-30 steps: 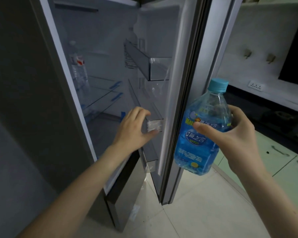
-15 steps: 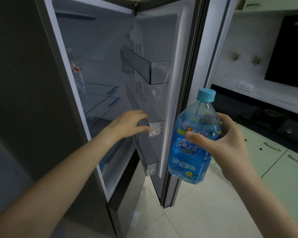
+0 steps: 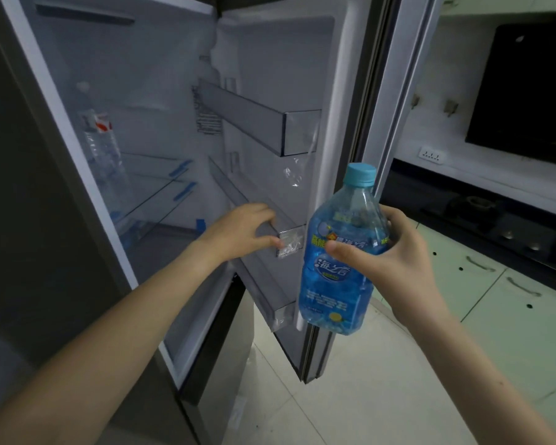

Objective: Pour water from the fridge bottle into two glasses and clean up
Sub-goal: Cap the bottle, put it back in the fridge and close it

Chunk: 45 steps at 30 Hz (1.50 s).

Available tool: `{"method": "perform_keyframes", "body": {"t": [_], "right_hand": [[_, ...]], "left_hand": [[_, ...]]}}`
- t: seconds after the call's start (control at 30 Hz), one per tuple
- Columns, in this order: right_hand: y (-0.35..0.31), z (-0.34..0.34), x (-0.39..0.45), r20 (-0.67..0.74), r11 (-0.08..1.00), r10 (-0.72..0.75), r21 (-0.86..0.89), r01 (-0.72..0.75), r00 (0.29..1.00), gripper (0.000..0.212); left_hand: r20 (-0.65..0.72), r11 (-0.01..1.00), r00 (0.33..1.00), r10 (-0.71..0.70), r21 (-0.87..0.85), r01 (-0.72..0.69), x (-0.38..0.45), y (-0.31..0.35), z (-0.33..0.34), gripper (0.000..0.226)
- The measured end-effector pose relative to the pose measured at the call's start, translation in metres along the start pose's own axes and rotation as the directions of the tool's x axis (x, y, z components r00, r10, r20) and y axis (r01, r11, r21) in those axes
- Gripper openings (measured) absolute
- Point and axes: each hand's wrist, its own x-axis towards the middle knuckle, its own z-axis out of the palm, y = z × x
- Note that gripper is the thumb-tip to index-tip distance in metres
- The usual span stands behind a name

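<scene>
The water bottle (image 3: 336, 252) hangs right of the open fridge door (image 3: 289, 91); another bottle (image 3: 101, 155) stands inside the fridge, far left

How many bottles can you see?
2. One blue bottle is held in the right hand outside the fridge. One clear bottle stands on a shelf inside it. Others may be hidden.

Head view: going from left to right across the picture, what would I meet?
Clear bottle in the fridge → left hand gripping a door shelf → blue bottle → right hand holding it → wall socket → green cabinets.
</scene>
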Motion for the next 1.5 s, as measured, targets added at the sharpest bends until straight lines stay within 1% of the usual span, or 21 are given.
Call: {"method": "perform_keyframes", "body": {"t": [0.2, 0.27, 0.43, 0.53, 0.63, 0.73, 0.8, 0.93, 1.03, 1.1, 1.27, 1.37, 1.5], "right_hand": [[0.013, -0.024, 0.024, -0.006, 1.0, 0.016, 0.005, -0.016, 1.0, 0.065], [0.017, -0.036, 0.032, -0.009, 1.0, 0.018, 0.009, -0.018, 1.0, 0.065], [0.033, -0.068, 0.056, -0.024, 1.0, 0.019, 0.005, -0.019, 1.0, 0.067], [0.044, -0.091, 0.072, -0.021, 1.0, 0.025, 0.003, -0.025, 0.999, 0.065], [0.055, -0.113, 0.089, -0.005, 1.0, 0.029, -0.01, -0.029, 1.0, 0.064], [0.066, -0.134, 0.104, 0.003, 0.999, 0.024, -0.03, -0.024, 1.0, 0.063], [0.071, -0.146, 0.114, 0.013, 0.999, 0.02, -0.038, -0.02, 1.0, 0.062], [0.087, -0.167, 0.135, 0.025, 0.999, 0.039, -0.031, -0.039, 0.999, 0.06], [0.1, -0.173, 0.152, 0.028, 0.998, 0.058, -0.021, -0.057, 0.998, 0.064], [0.11, -0.173, 0.165, 0.028, 0.998, 0.067, -0.019, -0.066, 0.997, 0.065], [0.131, -0.163, 0.202, 0.002, 0.997, 0.056, -0.045, -0.055, 0.998, 0.064], [0.14, -0.156, 0.224, -0.042, 0.997, 0.038, -0.058, -0.04, 0.998, 0.062], [0.147, -0.152, 0.25, -0.103, 0.996, 0.016, -0.083, -0.024, 0.995, 0.067]], "left_hand": [[-0.031, 1.0, 0.999, 0.023, -0.008, -0.024, 0.037, 0.023, 0.023, 0.037], [-0.042, 1.0, 0.999, 0.023, -0.006, -0.023, 0.051, 0.03, 0.033, 0.04], [-0.109, 0.999, 0.993, 0.032, 0.003, -0.032, 0.084, 0.043, 0.057, 0.054], [-0.169, 0.999, 0.985, 0.044, -0.006, -0.046, 0.107, 0.05, 0.075, 0.052], [-0.232, 1.0, 0.972, -0.019, -0.012, 0.016, 0.13, 0.06, 0.094, 0.052], [-0.308, 0.999, 0.951, -0.025, 0.029, 0.035, 0.154, 0.072, 0.111, 0.054], [-0.306, 0.997, 0.952, -0.021, 0.06, 0.041, 0.169, 0.075, 0.119, 0.054], [-0.243, 0.982, 0.97, 0.026, 0.188, 0.021, 0.19, 0.057, 0.129, 0.058], [-0.18, 0.977, 0.982, 0.058, 0.213, -0.019, 0.201, 0.043, 0.135, 0.063], [-0.175, 0.971, 0.983, 0.065, 0.239, -0.021, 0.212, 0.04, 0.141, 0.065], [-0.29, 0.955, 0.95, 0.115, 0.297, -0.025, 0.244, 0.038, 0.154, 0.043], [-0.335, 0.946, 0.932, 0.136, 0.324, -0.021, 0.263, 0.034, 0.162, 0.041], [-0.41, 0.952, 0.898, 0.16, 0.304, -0.031, 0.287, 0.029, 0.175, 0.048]]}}
